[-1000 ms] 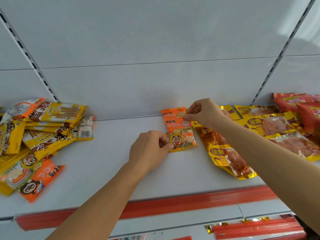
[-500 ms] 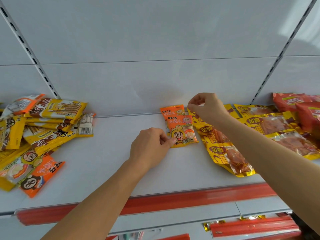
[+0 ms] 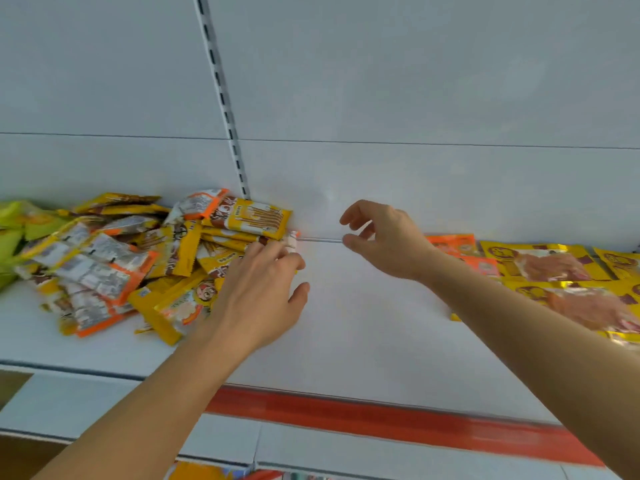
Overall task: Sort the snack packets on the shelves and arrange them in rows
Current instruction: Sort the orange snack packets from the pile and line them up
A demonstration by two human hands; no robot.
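So the shelf (image 3: 363, 334) runs across mid-frame. Jumbled packet pile (image 3: 138, 258) sits at left, a row of packets (image 3: 554, 275) at right, both hands over the gap between them, price strip (image 3: 398, 424) along the bottom.

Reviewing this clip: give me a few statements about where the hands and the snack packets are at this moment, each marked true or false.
1. The left hand reaches into the jumbled pile of packets on the left of the shelf. True.
2. The right hand pinches an orange packet. False: it hangs over bare shelf with loosely curled fingers and holds nothing.
3. The yellow foil packets lie to the right of both hands. True.
4. The shelf's front edge carries a blue strip. False: the strip is red.
5. The pile on the left is already laid out in neat rows. False: its packets overlap at odd angles.
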